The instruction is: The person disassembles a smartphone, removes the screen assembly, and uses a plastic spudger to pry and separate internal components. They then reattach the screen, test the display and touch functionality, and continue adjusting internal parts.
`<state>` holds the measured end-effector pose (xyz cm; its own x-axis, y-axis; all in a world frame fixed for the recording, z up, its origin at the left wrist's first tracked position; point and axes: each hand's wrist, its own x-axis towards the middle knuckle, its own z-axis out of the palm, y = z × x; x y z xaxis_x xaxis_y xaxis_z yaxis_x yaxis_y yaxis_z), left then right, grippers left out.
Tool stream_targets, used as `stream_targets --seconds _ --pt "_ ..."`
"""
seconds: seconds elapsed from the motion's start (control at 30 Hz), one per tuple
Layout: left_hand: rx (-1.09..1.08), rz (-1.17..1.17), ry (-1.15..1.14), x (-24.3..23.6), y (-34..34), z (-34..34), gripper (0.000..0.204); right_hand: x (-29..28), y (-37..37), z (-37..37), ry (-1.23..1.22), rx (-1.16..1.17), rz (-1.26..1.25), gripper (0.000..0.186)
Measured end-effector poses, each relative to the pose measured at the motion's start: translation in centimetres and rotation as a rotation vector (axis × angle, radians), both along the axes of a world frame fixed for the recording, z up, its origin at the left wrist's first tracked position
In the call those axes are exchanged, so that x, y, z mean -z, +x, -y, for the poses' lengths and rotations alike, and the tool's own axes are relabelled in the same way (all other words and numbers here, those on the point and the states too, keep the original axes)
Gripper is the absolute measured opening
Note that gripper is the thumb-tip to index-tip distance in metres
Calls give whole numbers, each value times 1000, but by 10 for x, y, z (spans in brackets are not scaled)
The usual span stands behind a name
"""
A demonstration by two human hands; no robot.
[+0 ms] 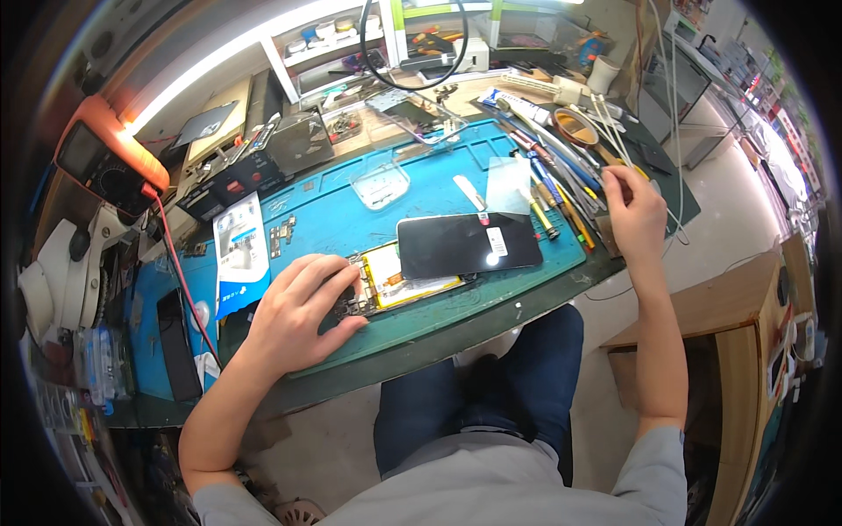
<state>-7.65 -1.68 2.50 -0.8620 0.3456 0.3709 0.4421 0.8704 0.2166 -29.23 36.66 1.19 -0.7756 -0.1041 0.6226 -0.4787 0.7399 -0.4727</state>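
An opened phone (419,287) lies on the blue work mat, its yellow-edged battery and inner parts bare. My left hand (294,311) grips its left end, fingers on the far side and thumb on the near side. A black phone screen (447,248) with a small white label covers the right part of the opened phone. Off to the right, my right hand (638,210) is raised beside the row of tools, fingers bent and pressed together. What it pinches, if anything, is too small to make out.
Screwdrivers and tweezers (561,180) lie in a row at the right of the mat (333,197). A clear plastic tray (381,186) sits farther back. An orange multimeter (110,158) with a red lead stands left, near a blue-white packet (239,254). A wooden cabinet (702,307) is at right.
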Motion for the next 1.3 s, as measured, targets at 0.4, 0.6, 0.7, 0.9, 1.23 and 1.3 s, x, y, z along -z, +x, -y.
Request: stream_targets --seconds 0.4,0.6,0.7,0.9,1.23,1.3 --pt "-7 17 -57 -5 0 -1 55 25 14 -3 -131 7 -25 17" --pt "-18 27 -13 0 1 -1 56 23 17 -5 -109 1 -45 16" --pt "-30 56 -17 -2 1 -1 59 21 17 -9 -98 40 -43 14" --pt "-37 -10 -23 2 1 -4 57 -9 21 -31 -57 20 131 13" --pt "-36 1 -24 0 2 -8 55 -21 6 -32 286 -12 353 21" --pt "-37 -3 -23 0 3 -6 55 -16 -3 -19 384 36 406 22"
